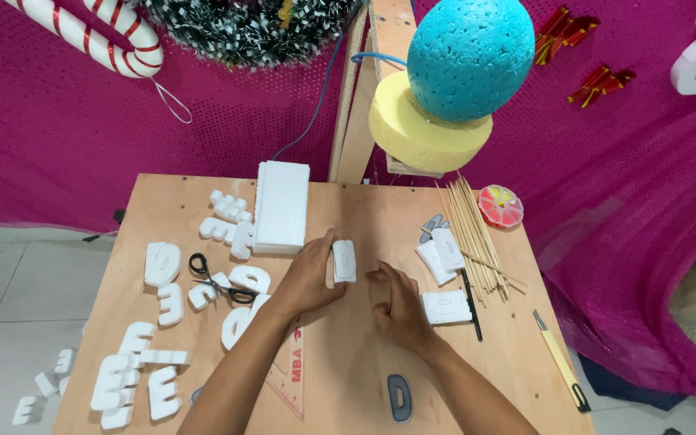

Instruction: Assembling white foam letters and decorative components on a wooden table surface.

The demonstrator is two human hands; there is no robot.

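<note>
While left hand [309, 278] pinches foam block [345, 261] — fingertips touching | right hand [397, 304] spread, just beside

A matt white foam block [345, 261] sits on smooth bare plywood table [348, 370], before sequinned pink cloth [227, 113].

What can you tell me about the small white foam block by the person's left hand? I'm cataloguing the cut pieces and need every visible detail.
The small white foam block is a rounded rectangle that looks like polystyrene, with a dark letter-shaped outline drawn on its upper face. It appears uncut. It lies roughly lengthwise away from the person near the middle of the wooden table, just right of the larger stack of white foam sheets. The left hand touches its left edge with thumb and fingers; the right hand is close by, apart from it.
</note>
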